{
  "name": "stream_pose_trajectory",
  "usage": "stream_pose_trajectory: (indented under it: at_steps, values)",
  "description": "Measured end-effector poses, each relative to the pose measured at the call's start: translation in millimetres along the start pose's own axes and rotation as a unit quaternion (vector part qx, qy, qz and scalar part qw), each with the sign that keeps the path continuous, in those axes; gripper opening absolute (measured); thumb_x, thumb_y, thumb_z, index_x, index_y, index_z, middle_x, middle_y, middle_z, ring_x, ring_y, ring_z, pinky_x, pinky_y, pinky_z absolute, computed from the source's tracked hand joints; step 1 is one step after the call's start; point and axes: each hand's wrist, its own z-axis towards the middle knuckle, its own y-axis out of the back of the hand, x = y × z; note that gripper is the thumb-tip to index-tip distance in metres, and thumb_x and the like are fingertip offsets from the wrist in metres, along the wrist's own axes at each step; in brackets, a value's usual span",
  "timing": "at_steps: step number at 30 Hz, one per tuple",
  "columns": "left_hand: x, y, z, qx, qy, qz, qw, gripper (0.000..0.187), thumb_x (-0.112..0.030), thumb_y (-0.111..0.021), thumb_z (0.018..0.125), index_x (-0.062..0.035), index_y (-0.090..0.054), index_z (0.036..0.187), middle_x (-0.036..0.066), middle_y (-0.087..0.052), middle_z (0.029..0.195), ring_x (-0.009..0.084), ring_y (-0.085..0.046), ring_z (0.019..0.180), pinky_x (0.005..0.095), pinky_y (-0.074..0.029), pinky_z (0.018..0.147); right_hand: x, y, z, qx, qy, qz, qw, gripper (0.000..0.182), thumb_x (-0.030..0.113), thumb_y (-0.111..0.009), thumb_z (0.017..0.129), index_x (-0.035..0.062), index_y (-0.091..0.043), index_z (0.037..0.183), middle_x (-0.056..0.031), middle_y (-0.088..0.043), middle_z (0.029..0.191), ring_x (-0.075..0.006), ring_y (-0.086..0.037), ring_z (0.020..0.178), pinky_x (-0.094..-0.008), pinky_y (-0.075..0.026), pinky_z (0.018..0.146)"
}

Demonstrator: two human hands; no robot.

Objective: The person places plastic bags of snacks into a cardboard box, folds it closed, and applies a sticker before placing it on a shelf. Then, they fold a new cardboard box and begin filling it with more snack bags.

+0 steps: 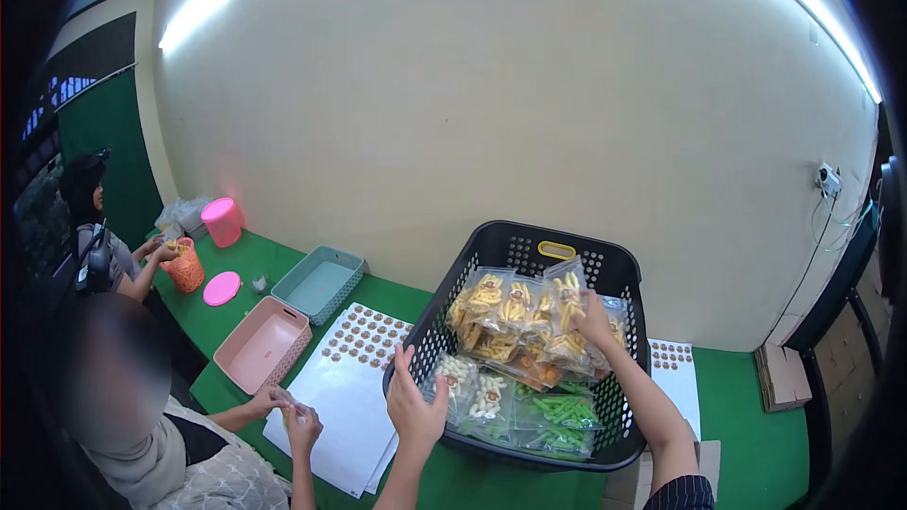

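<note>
A large black basket (624,269) with perforated sides stands tilted in front of me, full of clear snack bags. My right hand (595,321) reaches into it, closed on the edge of a bag of yellow snack sticks (567,295) that leans upright over the pile. More bags of yellow sticks (487,295) lie around it. Nearer me are bags of white pieces (488,395) and bags of green sticks (564,408), with an orange bag (537,370) between. At the basket's left side, my left hand (416,409) has its fingers stretched and thumb apart, beside the rim.
Sheets of round stickers (364,335) lie left of the basket, another sheet (673,359) right. Pink (231,349) and teal trays (326,297) stand further left. Close by, a person's hands (283,411) handle something small; another person (142,260) works beside an orange container (184,269). Folded cardboard (782,378) sits far right.
</note>
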Motion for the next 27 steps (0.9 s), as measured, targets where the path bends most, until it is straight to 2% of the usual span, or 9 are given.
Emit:
stream_pose_trajectory:
  at_steps: [2,6,7,10,14,18,21,24,27]
  values:
    - [1.4,-0.3,-2.3,0.001,0.003,-0.003,1.0,0.073,-0.015,-0.059,0.074,0.0018,-0.019,0.132,0.016,-0.05,0.119,0.0343,-0.05,0.103,0.0401,-0.037,0.088,3.9,8.7,-0.5,0.016,0.009,0.056,0.998,0.054,0.01,-0.067,0.067,0.0038,-0.039,0.113,-0.0204,-0.049,0.106,-0.0338,-0.049,0.1,-0.0382,-0.04,0.085]
    - [4.7,-4.1,-5.6,0.007,0.019,0.004,1.0,0.039,-0.013,-0.059,0.073,-0.0024,-0.05,0.109,0.01,-0.062,0.096,0.0277,-0.058,0.088,0.0374,-0.043,0.078,42.3,34.3,-16.4,0.017,0.094,0.122,0.988,0.048,0.01,-0.066,0.069,0.003,-0.041,0.11,-0.0147,-0.051,0.103,-0.0258,-0.05,0.098,-0.0335,-0.04,0.084]
    - [5.6,-7.2,-5.2,-0.029,0.005,-0.009,1.0,0.021,-0.012,-0.059,0.073,-0.0036,-0.058,0.092,0.008,-0.063,0.085,0.0254,-0.06,0.08,0.0367,-0.044,0.073,60.9,47.9,-27.0,0.025,0.105,0.138,0.985,0.048,0.01,-0.066,0.07,0.003,-0.042,0.11,-0.0144,-0.051,0.102,-0.0252,-0.05,0.097,-0.0331,-0.04,0.083]
    - [1.4,-4.4,-7.8,-0.023,-0.005,-0.016,1.0,0.019,-0.011,-0.058,0.073,-0.0037,-0.058,0.09,0.009,-0.063,0.083,0.0258,-0.06,0.078,0.0366,-0.044,0.072,97.1,87.2,-68.9,0.041,0.144,0.127,0.98,0.044,0.009,-0.065,0.074,0.0027,-0.043,0.112,-0.012,-0.051,0.101,-0.0198,-0.051,0.097,-0.0305,-0.043,0.079]
    - [-8.3,-7.3,-16.6,-0.014,-0.058,0.027,0.998,0.018,-0.014,-0.058,0.074,-0.0037,-0.057,0.088,0.008,-0.062,0.08,0.0275,-0.059,0.075,0.0385,-0.042,0.071,111.3,134.6,-141.5,0.141,0.081,0.265,0.95,0.037,0.008,-0.059,0.081,0.0029,-0.043,0.114,-0.0075,-0.047,0.106,-0.0137,-0.05,0.099,-0.0272,-0.045,0.08]
    - [-68.4,-19.6,-56.9,0.138,-0.117,-0.052,0.982,0.027,-0.016,-0.058,0.08,-0.0016,-0.053,0.102,0.01,-0.061,0.094,0.0233,-0.06,0.082,0.037,-0.044,0.074,85.1,142.3,-194.1,0.146,0.064,0.332,0.93,0.036,0.009,-0.06,0.08,0.0019,-0.045,0.112,-0.009,-0.046,0.103,-0.0129,-0.051,0.092,-0.0252,-0.046,0.074]
    - [-133.5,-33.4,-89.8,0.242,0.092,-0.4,0.879,0.041,-0.016,-0.06,0.081,0.0019,-0.044,0.114,0.011,-0.061,0.097,0.0166,-0.06,0.086,0.03,-0.048,0.072,69.9,146.9,-224.4,0.176,0.019,0.414,0.893,0.037,0.008,-0.06,0.081,0.0023,-0.042,0.113,-0.0072,-0.045,0.104,-0.0123,-0.055,0.087,-0.0237,-0.045,0.07]
    - [-164.3,-52.8,-113.2,0.244,0.174,-0.505,0.809,0.053,-0.015,-0.063,0.08,0.0042,-0.035,0.12,0.012,-0.061,0.097,0.0128,-0.059,0.084,0.0238,-0.05,0.067,74.7,167.8,-250.6,0.152,-0.006,0.434,0.888,0.046,0.004,-0.056,0.083,0.0052,-0.029,0.12,-0.0081,-0.046,0.107,-0.0158,-0.051,0.102,-0.0269,-0.041,0.085]
    - [-175.2,-68.2,-149.5,0.234,0.105,-0.417,0.872,0.044,-0.01,-0.063,0.08,0.005,-0.041,0.114,0.009,-0.059,0.096,0.012,-0.059,0.081,0.024,-0.048,0.068,42.9,184.1,-270.7,0.168,-0.017,0.489,0.856,0.065,0.007,-0.061,0.08,0.0041,-0.017,0.128,-0.0115,-0.051,0.105,-0.0169,-0.051,0.1,-0.0276,-0.042,0.085]
